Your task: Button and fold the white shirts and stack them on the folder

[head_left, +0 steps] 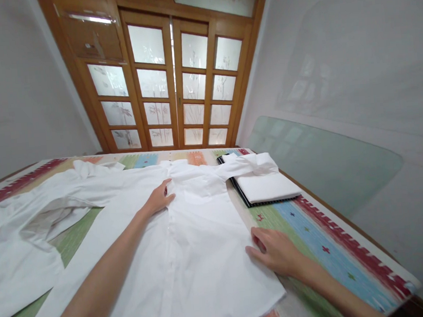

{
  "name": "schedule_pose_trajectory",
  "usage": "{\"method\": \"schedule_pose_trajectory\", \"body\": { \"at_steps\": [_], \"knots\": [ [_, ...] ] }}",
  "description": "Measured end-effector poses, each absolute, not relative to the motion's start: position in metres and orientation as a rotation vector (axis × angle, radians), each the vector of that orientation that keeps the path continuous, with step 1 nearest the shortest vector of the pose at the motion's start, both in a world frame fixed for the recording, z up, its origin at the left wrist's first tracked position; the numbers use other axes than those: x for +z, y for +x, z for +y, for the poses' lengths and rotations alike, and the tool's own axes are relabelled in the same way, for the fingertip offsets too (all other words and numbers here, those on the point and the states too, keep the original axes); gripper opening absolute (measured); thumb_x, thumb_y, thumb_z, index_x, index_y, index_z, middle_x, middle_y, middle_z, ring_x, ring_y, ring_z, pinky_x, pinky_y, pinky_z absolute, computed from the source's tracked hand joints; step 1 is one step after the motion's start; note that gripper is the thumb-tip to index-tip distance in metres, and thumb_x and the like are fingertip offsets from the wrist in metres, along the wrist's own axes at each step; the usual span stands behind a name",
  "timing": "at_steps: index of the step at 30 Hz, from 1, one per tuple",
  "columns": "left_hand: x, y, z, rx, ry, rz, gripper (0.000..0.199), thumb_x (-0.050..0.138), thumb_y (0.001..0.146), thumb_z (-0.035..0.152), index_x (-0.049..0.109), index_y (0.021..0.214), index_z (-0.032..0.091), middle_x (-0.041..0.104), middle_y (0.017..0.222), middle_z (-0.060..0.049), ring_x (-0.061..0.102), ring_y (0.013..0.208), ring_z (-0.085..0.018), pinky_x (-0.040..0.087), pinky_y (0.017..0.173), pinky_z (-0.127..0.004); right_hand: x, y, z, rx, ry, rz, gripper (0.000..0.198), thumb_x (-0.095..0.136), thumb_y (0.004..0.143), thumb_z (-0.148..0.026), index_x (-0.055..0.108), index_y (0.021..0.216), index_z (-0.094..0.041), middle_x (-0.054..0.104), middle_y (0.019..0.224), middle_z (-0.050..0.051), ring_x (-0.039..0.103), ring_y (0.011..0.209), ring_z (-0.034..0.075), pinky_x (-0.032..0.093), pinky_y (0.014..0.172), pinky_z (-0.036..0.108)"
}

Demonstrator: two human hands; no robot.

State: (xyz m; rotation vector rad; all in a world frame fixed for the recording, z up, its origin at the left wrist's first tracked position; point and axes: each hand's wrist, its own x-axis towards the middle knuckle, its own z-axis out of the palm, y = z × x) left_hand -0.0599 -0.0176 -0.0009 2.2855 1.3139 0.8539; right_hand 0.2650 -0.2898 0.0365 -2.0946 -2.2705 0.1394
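A white button-front shirt (208, 256) lies spread out on a patterned table cover, its collar end away from me. My left hand (159, 197) rests on its upper front, beside the button placket, thumb and forefinger apart. At the shirt's right side edge is my right hand (275, 251), loosely curled, thumb apart from the forefinger and touching or just over the cloth. The undersides of both hands are hidden. One sleeve (252, 165) of the shirt reaches right, over a folded white cloth (268, 187) that sits on a dark striped one.
More white fabric (13, 247) lies loosely crumpled on the left. The colourful table cover (308, 224) shows along the right edge. A pale glass panel (325, 159) stands against the right wall. Wooden doors with glass panes (174, 83) are beyond the table.
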Motion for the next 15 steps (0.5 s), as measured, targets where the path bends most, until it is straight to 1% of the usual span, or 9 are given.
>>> {"method": "schedule_pose_trajectory", "body": {
  "at_steps": [2, 4, 7, 10, 12, 15],
  "knots": [
    [-0.003, -0.059, -0.016, 0.831, 2.318, 1.331, 0.068, 0.057, 0.075, 0.035, 0.043, 0.138, 0.014, 0.055, 0.077, 0.001, 0.054, 0.071, -0.018, 0.046, 0.074, -0.032, 0.034, 0.264, -0.303, 0.247, -2.156, -2.266, 0.033, 0.053, 0.088, -0.051, 0.06, 0.081, -0.019, 0.068, 0.082, 0.006, 0.059, 0.073, 0.021, 0.026, 0.062, 0.029],
    [-0.005, -0.06, -0.013, 0.833, 2.35, 1.337, 0.068, 0.056, 0.076, 0.034, 0.043, 0.139, 0.011, 0.057, 0.081, -0.002, 0.055, 0.076, -0.02, 0.047, 0.078, -0.034, 0.031, 0.264, -0.315, 0.298, -2.26, -2.226, 0.038, 0.052, 0.088, -0.055, 0.062, 0.078, -0.019, 0.068, 0.08, 0.008, 0.06, 0.074, 0.023, 0.027, 0.062, 0.029],
    [-0.008, -0.062, -0.011, 0.849, 2.425, 1.336, 0.063, 0.055, 0.077, 0.033, 0.046, 0.136, 0.01, 0.06, 0.091, -0.007, 0.056, 0.084, -0.022, 0.046, 0.087, -0.037, 0.03, 0.262, -0.327, 0.376, -2.361, -2.134, 0.037, 0.052, 0.089, -0.05, 0.063, 0.076, -0.018, 0.068, 0.08, 0.01, 0.059, 0.074, 0.023, 0.027, 0.062, 0.029],
    [-0.01, -0.065, -0.013, 0.813, 2.506, 1.337, 0.05, 0.051, 0.081, 0.033, 0.055, 0.127, 0.013, 0.063, 0.106, -0.011, 0.056, 0.096, -0.024, 0.043, 0.095, -0.04, 0.034, 0.26, -0.332, 0.564, -2.316, -2.089, 0.033, 0.052, 0.09, -0.043, 0.061, 0.071, -0.017, 0.066, 0.077, 0.008, 0.057, 0.071, 0.019, 0.027, 0.061, 0.028],
    [-0.01, -0.066, -0.017, 0.758, 2.548, 1.359, 0.042, 0.048, 0.084, 0.034, 0.059, 0.121, 0.017, 0.063, 0.116, -0.011, 0.055, 0.105, -0.026, 0.041, 0.098, -0.041, 0.037, 0.261, -0.333, 0.672, -2.258, -2.074, 0.032, 0.053, 0.088, -0.041, 0.056, 0.066, -0.017, 0.064, 0.072, 0.005, 0.055, 0.068, 0.017, 0.026, 0.059, 0.027],
    [-0.006, -0.064, -0.025, 0.679, 2.574, 1.44, 0.039, 0.044, 0.088, 0.035, 0.059, 0.122, 0.021, 0.062, 0.125, -0.009, 0.053, 0.113, -0.028, 0.039, 0.1, -0.045, 0.038, 0.269, -0.333, 0.746, -2.221, -2.076, 0.034, 0.054, 0.086, -0.041, 0.048, 0.061, -0.018, 0.06, 0.066, 0.003, 0.052, 0.065, 0.015, 0.024, 0.056, 0.026]
  ]
}}
